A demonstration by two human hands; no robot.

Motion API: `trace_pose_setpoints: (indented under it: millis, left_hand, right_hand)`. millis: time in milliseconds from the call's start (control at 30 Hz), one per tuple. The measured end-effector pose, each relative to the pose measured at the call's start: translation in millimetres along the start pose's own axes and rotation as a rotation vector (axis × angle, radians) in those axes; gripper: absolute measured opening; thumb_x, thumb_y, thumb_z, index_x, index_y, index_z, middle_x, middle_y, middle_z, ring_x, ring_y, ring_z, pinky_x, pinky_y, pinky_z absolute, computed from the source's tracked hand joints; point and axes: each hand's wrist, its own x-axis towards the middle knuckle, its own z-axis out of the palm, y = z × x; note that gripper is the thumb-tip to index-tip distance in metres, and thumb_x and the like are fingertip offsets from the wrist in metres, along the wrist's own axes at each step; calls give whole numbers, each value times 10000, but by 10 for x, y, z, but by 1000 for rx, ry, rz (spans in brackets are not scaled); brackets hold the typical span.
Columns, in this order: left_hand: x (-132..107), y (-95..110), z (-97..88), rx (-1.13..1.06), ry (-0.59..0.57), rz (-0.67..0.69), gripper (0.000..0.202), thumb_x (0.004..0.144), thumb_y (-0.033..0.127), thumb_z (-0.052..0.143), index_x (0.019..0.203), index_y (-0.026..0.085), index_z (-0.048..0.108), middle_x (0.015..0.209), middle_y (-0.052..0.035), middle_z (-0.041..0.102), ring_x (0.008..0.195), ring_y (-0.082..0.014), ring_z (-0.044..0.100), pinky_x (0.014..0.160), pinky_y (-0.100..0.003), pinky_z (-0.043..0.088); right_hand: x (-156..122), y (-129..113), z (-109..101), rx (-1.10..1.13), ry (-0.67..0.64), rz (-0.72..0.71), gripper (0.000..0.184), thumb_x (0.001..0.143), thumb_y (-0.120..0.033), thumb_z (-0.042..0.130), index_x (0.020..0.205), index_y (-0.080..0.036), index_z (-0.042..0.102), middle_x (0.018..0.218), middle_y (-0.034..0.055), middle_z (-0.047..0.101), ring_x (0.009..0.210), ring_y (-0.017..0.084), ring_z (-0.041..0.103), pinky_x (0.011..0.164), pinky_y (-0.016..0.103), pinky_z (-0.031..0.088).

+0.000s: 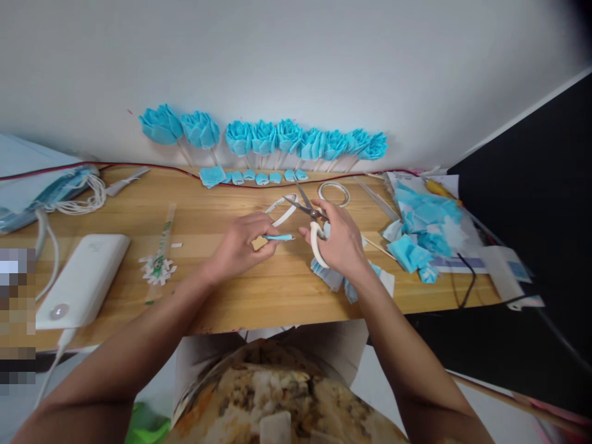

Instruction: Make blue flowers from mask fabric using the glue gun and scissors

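Note:
My left hand (247, 243) pinches a narrow folded strip of blue paper (282, 237), its free end pointing right. In my right hand (340, 237) is a pair of scissors (313, 214) with cream handles, its blades spread apart and directed up and left. The blades are clear of the blue strip. Behind my left fingers a loop of white tape (285, 213) curls on the table. A tape roll (333, 194) lies just beyond the scissors. Beneath my right wrist, pieces of blue and white paper (329, 274) are partly hidden.
Several blue paper flowers (263, 137) on sticks lean against the wall. Small folded blue pieces (262, 179) line the table (208, 308) below them. A white power bank (86, 280) sits left; crumpled blue paper (423, 216) is heaped right. A thin red-black cable (180, 170) runs along the back.

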Motion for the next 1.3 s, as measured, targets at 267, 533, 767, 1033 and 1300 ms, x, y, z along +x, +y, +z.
trace_pose_setpoints:
  millis: [267,533,767,1033,1300]
  left_hand:
    - [27,25,1,27,-32,114,128,874,50,613,850,172,640,744,-26,673,714,-145,636,662,-250,473]
    - [24,18,0,36,-38,106,130,875,56,604,857,177,649,745,-24,672,712,-148,632,657,-253,470]
    - [14,20,-7,-18,-43,-8,116,873,98,605,805,183,646,740,-19,667,680,-135,611,653,-257,449]
    - [21,49,-30,-140,-31,-194,132,868,156,630,738,182,632,675,3,608,607,-104,514,576,-241,376]
    - [-1,-3,-37,-247,1,-358,139,847,201,658,717,177,617,687,2,600,600,-99,485,564,-249,363]
  right_hand:
    - [26,-26,-40,67,-37,99,544,841,-449,724,1315,-195,644,1165,128,741,995,287,700,908,461,542]
    - [4,-83,-72,149,-91,160,412,823,-423,753,1188,-235,721,954,34,757,776,186,662,762,323,510]
    - [-9,-51,-60,233,-70,162,377,789,-454,778,1083,-219,764,725,-10,656,624,149,552,636,287,454]
    - [-12,20,6,379,-36,235,301,746,-459,807,883,-194,762,687,-24,567,633,125,460,604,268,396]
    - [144,103,-198,545,-95,262,482,681,-526,831,1021,-189,776,754,-11,613,636,122,486,595,273,413]
